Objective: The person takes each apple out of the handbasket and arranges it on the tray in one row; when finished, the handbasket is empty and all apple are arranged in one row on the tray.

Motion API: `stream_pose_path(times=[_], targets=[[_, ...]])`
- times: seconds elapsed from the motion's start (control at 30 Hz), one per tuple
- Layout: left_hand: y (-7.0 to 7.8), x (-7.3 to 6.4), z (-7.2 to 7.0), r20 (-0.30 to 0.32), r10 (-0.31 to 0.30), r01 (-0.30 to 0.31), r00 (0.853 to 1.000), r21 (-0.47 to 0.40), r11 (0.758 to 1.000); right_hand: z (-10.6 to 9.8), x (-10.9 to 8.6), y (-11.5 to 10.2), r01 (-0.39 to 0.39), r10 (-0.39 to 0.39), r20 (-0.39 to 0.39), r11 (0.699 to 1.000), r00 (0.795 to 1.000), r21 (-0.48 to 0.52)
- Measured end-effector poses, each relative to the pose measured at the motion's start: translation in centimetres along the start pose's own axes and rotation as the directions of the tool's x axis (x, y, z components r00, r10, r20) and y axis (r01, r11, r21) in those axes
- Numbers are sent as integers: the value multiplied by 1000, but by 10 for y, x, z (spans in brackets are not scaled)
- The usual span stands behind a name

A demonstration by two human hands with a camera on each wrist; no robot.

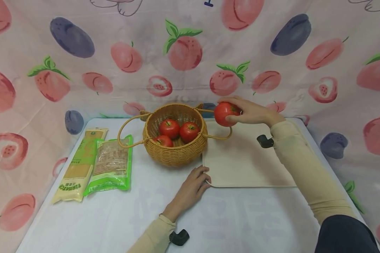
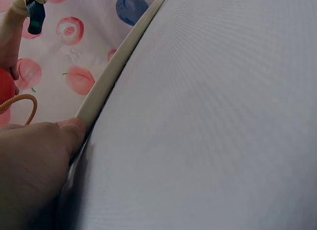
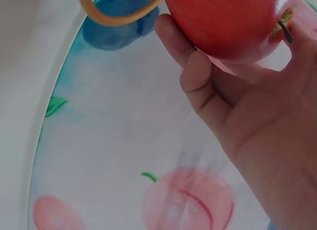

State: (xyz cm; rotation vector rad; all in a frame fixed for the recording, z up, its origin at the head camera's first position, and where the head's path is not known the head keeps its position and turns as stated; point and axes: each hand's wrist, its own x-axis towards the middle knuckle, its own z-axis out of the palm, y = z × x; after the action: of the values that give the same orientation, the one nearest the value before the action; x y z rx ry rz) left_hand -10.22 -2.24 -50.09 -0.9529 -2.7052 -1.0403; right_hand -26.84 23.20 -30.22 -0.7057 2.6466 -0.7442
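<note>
My right hand [image 1: 248,110] grips a red apple [image 1: 225,114] over the back left corner of a cream cutting board [image 1: 250,158]. In the right wrist view, fingers curl round the apple [image 3: 233,22], whose dark stem shows. Beside it, a wicker basket [image 1: 174,154] with looped handles holds several red apples [image 1: 169,128]. The left hand [image 1: 191,188] lies at the board's front left corner, fingertips touching the edge. Seen from the left wrist, the left thumb [image 2: 72,133] rests against the side of the board [image 2: 101,88].
Two packages lie left of the basket: a long yellow-green packet [image 1: 77,168] and a clear bag with a green border [image 1: 111,165]. A white cloth [image 1: 114,221] covers the table. Fruit-printed fabric [image 1: 183,80] hangs behind. One basket handle [image 1: 220,137] overlaps the board.
</note>
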Motion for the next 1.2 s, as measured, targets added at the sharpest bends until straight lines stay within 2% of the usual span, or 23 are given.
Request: stream_pose_path(times=[0.27, 0.5, 0.97, 1.2], targets=[[0, 0, 0, -17, 17, -16, 1000, 13, 1000, 0, -4, 16, -26, 26, -11, 1000, 1000, -4], [0, -1, -1, 0, 13, -13, 1000, 3, 1000, 0, -10, 30, -25, 26, -13, 1000, 1000, 18], [1, 0, -1, -3, 35, -34, 999, 30, 999, 2, -20, 56, -101, 101, -6, 994, 995, 35], [0, -1, 0, -16, 20, -20, 1000, 20, 1000, 4, -23, 62, -129, 129, 9, 992, 992, 11]])
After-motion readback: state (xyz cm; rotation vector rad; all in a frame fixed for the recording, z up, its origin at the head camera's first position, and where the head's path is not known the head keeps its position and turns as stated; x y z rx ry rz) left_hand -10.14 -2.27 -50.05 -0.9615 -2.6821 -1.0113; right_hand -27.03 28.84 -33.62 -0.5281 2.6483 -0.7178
